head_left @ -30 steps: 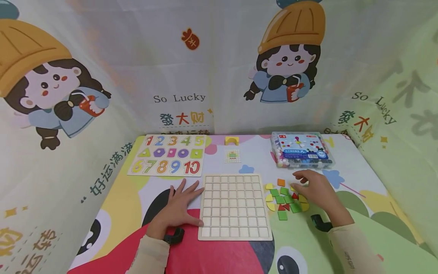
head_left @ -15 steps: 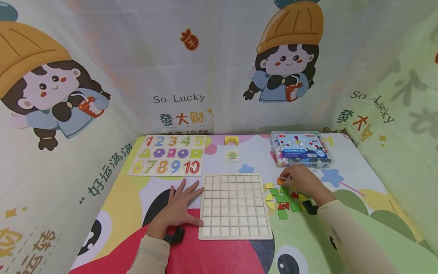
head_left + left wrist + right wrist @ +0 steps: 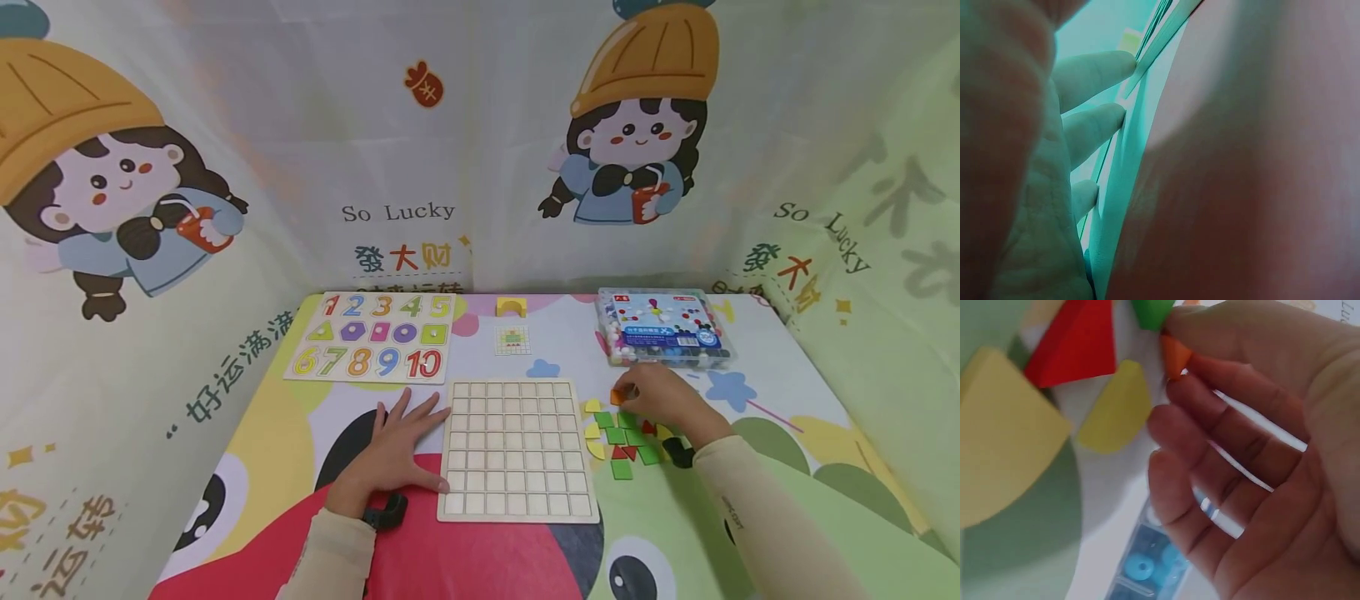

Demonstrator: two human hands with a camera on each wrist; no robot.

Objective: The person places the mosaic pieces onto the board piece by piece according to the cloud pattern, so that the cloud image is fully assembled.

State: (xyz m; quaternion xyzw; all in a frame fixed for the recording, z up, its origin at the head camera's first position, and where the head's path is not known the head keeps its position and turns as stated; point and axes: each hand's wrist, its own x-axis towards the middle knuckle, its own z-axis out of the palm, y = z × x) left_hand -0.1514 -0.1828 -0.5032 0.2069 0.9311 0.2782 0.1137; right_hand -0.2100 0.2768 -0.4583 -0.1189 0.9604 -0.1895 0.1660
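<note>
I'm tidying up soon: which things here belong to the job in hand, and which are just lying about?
Seemingly part of the job:
wooden grid board, touched by the left hand
orange piece, pinched by the right hand
other coloured pieces
small pattern card, perhaps the model

Probably just lying about:
number puzzle board
yellow arch block
clear plastic box

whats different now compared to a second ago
The right hand has moved leftward across the loose pieces, and its thumb and fingers now pinch the orange square. The left hand stays at the left edge of the grid board; the board, the number puzzle and the plastic box stay put.
</note>
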